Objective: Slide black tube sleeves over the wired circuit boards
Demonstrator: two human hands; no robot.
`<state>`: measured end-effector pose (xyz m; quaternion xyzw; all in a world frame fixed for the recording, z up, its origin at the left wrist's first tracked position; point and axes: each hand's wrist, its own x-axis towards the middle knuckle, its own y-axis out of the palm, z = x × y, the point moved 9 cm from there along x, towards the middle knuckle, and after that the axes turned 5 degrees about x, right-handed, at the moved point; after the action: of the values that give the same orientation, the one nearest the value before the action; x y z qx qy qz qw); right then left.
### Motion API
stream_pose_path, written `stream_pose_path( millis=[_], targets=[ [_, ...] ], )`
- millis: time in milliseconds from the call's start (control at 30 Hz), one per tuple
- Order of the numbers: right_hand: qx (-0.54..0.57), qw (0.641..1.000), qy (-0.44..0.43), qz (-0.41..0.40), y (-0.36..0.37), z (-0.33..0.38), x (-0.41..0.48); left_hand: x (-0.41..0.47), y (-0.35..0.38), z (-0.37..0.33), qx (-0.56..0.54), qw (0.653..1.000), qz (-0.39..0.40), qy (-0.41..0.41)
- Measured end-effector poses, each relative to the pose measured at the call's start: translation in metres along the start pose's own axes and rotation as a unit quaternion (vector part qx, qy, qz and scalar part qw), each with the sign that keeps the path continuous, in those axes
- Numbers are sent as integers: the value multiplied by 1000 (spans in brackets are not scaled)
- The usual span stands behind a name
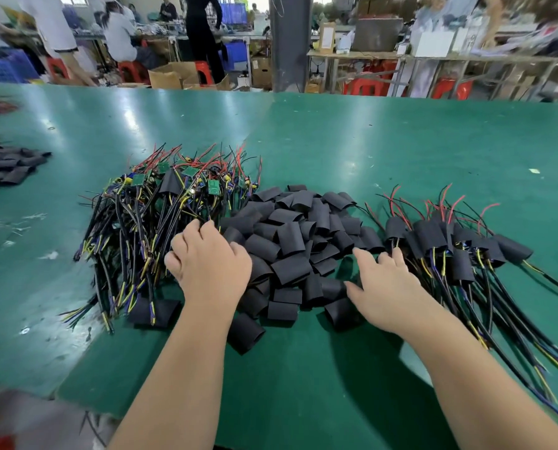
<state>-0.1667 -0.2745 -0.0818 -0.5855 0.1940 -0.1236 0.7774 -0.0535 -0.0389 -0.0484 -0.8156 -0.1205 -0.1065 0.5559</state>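
A heap of loose black tube sleeves (pixel 290 245) lies in the middle of the green table (pixel 401 151). Left of it is a tangle of bare wired circuit boards (pixel 160 203), green boards at the far end, cables toward me. To the right lies a row of sleeved boards (pixel 459 245) with red wires sticking out. My left hand (pixel 206 261) reaches between the wire tangle and the sleeve heap, fingers curled down among the cables; whether it grips one is hidden. My right hand (pixel 388 287) lies with fingers spread at the left edge of the sleeved row, touching it.
A second heap of black sleeves (pixel 8 167) sits at the table's far left edge. Small scraps dot the left of the table. Beyond the far edge are people, red stools, cardboard boxes, a grey pillar (pixel 290 40) and other workbenches.
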Motion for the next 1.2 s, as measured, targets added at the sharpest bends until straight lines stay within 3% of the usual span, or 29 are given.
stream_pose_path(
  millis=[100, 267, 500, 600, 767, 867, 1000, 1200],
  targets=[
    [27, 999, -19, 7, 0, 6, -2, 5, 7, 8, 23, 999, 26, -22],
    [161, 986, -41, -30, -15, 8, -3, 12, 4, 17, 4, 999, 12, -51],
    [139, 988, 12, -63, -19, -1, -5, 23, 6, 29, 32, 997, 23, -69],
    [144, 984, -9, -102, -29, 3, -7, 25, 4, 27, 33, 996, 25, -79],
    [296, 940, -73, -154, -42, 7, -7, 30, -9, 24, 77, 994, -40, -60],
    [287, 939, -60, -180, -44, -1, -6, 32, -16, 23, 67, 994, -84, -34],
    [293, 941, -60, -157, -38, 1, -5, 38, -10, 23, 50, 997, -63, -19],
    [368, 911, -80, -169, -45, 4, -10, 41, 0, 30, 83, 995, -19, -56]
  ],
)
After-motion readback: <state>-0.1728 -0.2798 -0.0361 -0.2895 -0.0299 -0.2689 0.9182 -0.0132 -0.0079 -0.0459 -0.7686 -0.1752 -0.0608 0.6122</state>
